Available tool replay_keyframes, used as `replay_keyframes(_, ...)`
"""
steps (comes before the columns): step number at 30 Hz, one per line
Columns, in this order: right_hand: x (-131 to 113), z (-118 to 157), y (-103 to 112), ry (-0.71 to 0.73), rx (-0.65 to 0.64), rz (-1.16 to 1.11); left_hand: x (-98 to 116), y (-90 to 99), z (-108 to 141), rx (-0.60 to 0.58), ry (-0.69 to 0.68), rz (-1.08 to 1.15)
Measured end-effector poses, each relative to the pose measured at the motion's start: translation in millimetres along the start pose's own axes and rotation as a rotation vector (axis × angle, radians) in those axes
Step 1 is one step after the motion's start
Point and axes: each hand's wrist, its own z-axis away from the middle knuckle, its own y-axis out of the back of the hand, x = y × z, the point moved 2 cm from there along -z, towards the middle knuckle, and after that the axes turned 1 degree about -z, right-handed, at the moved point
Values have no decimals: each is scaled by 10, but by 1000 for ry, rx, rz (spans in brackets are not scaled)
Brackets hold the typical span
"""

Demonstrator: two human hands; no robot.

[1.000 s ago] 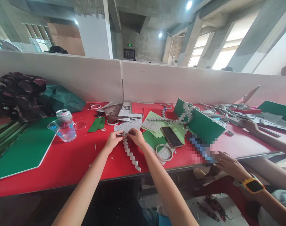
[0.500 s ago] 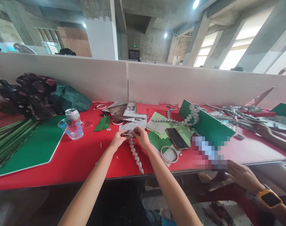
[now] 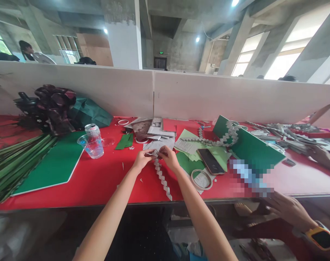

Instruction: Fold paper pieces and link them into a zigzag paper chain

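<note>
The left hand [image 3: 141,159] and right hand [image 3: 167,156] both pinch the upper end of 1 folded-paper chain [image 3: 161,175], which trails over the red tabletop [image 3: 99,188] toward its near edge. Near the right hand sit a ring-shaped roll [image 3: 202,188], a smartphone [image 3: 211,161] and a printed sheet [image 3: 187,146]; farther right, a 2nd chain [image 3: 224,140] touches a green board [image 3: 256,150]. Leftward: a clear plastic cup [image 3: 95,149] and drink can [image 3: 92,131]. Their print is too small to read.

Left forearm [image 3: 110,210] bare, slanting in from lower left; right forearm [image 3: 201,214] bare, from lower right. Left hand [image 3: 143,159] and right hand [image 3: 167,156] raised near each other, fingers bent, thumbs opposed in pinch, fingertips pointing inward.
</note>
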Motion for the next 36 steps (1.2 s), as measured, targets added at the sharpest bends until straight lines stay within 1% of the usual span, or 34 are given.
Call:
replay_keyframes(4,-14,-1,5,24,6,40,26,-2,7,-6,-4,7)
replay_keyframes(7,-14,-3,-4,32,-13,61,35,-1,5,-3,2,11)
replay_keyframes(11,5,-9,-22,54,-2,68,5,8,-12,24,-4,7)
replay_keyframes(14,26,-12,-29,35,2,60,-18,9,-22,27,-24,-20)
replay_keyframes(19,18,-5,-12,7,54,79,-18,5,-23,-1,-26,-11)
replay_keyframes(25,-2,-3,-11,9,84,51,-20,-5,-18,-31,30,41)
replay_keyframes(29,-5,3,-9,27,98,54,-37,-27,-23,-59,19,80)
replay_keyframes(36,-19,10,1,38,87,149,-86,-22,-46,-1,-29,36)
